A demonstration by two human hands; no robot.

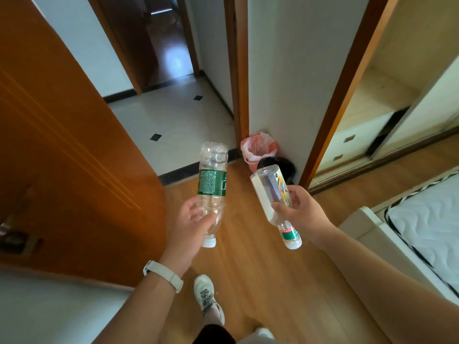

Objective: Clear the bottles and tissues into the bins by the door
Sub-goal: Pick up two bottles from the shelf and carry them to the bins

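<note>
My left hand (192, 224) grips a clear plastic water bottle (212, 180) with a green label, held by its neck end, cap toward me and base pointing at the door. In my right hand (298, 207) is a clear square bottle (270, 192) with a colourful label, also base forward. Past both bottles, against the white wall by the doorway, stand two bins: one lined with a pink-white bag (258, 148) and a black one (285, 167), partly hidden behind the square bottle. No tissues are in view.
An open orange wooden door (62, 145) fills the left side. The doorway leads to a tiled hallway (173, 115). A bed with a white mattress (427, 227) stands at the right, a sliding wardrobe (377, 108) beyond it. My shoe (206, 294) is on the wooden floor.
</note>
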